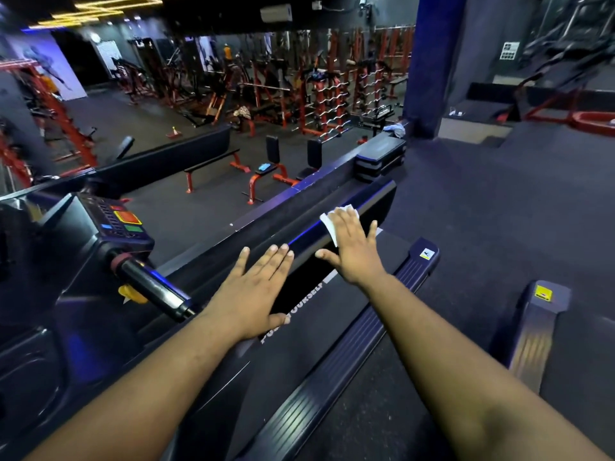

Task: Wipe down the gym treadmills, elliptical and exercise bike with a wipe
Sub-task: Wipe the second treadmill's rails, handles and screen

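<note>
A black treadmill fills the lower view, its belt [336, 314] printed with white letters and its glossy left side rail [319, 232] running away from me. My right hand [354, 247] lies flat with straight fingers, pressing a white wipe [327, 222] onto that rail near its far end. My left hand [258, 287] is flat too, fingers straight, over the same rail closer to me, with nothing in it. The treadmill's console [116, 224] with coloured buttons and a handlebar [149, 286] stand at the left.
The right foot rail [349, 334] of this treadmill runs diagonally, and a second treadmill's rail end [535, 314] sits at the right. Beyond a low black wall [332, 174] are red benches [213, 164], weight racks [332, 98] and a blue pillar [429, 61].
</note>
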`<state>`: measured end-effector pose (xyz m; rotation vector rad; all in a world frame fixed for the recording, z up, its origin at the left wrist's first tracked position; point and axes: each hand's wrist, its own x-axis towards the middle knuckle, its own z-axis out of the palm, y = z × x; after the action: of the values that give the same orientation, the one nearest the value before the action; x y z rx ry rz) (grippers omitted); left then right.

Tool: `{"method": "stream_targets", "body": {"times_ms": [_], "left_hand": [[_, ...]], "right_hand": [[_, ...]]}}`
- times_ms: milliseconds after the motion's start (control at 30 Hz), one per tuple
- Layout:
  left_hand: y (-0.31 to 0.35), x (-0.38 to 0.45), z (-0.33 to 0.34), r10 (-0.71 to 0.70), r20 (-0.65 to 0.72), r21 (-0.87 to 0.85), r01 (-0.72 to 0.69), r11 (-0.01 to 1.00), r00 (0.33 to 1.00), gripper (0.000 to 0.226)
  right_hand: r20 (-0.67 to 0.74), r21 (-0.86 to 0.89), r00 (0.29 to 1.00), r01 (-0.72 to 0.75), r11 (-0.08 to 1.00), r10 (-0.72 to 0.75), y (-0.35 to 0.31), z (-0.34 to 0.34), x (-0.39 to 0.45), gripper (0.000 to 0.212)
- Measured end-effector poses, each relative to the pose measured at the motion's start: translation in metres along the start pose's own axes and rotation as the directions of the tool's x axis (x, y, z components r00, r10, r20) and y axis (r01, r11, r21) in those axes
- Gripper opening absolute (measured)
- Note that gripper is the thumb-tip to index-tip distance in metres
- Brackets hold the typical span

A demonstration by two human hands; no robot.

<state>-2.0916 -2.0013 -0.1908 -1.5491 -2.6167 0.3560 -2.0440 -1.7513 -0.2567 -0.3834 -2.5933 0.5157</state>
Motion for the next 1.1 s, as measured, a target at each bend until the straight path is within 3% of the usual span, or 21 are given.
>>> {"method": "stream_targets", "body": {"times_ms": [100, 200, 267, 433, 567, 733, 800, 967, 1100], "left_hand": [[0.003, 0.018, 0.0, 0.026, -0.01, -0.037, -0.026, 0.999, 1.0, 0.114], [0.004, 0.029, 0.004, 0.035, -0.03, -0.051, -0.037, 0.998, 0.999, 0.111], [0.003, 0.034, 0.007, 0.032, -0.027, -0.054, -0.034, 0.998, 0.999, 0.111], [0.002, 0.041, 0.004, 0.043, -0.014, -0.045, -0.044, 0.998, 0.999, 0.111], [0.002, 0.045, 0.005, 0.033, -0.023, -0.062, -0.034, 0.998, 0.999, 0.111], [0.003, 0.047, 0.006, 0.024, -0.027, -0.055, -0.026, 0.998, 0.999, 0.11], [0.003, 0.047, 0.006, 0.025, -0.027, -0.059, -0.026, 0.998, 0.999, 0.11], [0.003, 0.048, 0.006, 0.017, -0.028, -0.055, -0.019, 0.998, 0.999, 0.11], [0.005, 0.047, 0.006, 0.007, -0.038, -0.052, -0.009, 0.999, 0.999, 0.11]], "right_hand": [[0.018, 0.027, 0.999, 0.039, 0.999, -0.039, -0.007, 0.001, -0.008, 0.113], [0.035, 0.086, 0.977, 0.207, 0.975, -0.21, -0.02, 0.016, -0.035, 0.121], [0.046, 0.03, 0.962, 0.268, 0.963, -0.269, -0.008, 0.017, -0.032, 0.12], [0.03, 0.033, 0.999, -0.019, 0.999, 0.018, 0.055, -0.01, 0.031, 0.106], [0.026, 0.055, 0.993, -0.113, 0.992, 0.112, 0.065, -0.015, 0.052, 0.108], [0.113, -0.007, 0.981, 0.157, 0.988, -0.155, 0.046, -0.013, 0.038, 0.116], [0.138, -0.029, 0.976, 0.174, 0.984, -0.168, 0.063, -0.019, 0.046, 0.116], [0.034, 0.089, 0.977, -0.213, 0.973, 0.211, 0.109, -0.023, 0.079, 0.094], [-0.038, 0.482, 0.885, -0.391, 0.784, 0.464, 0.078, -0.004, 0.07, 0.109]]}}
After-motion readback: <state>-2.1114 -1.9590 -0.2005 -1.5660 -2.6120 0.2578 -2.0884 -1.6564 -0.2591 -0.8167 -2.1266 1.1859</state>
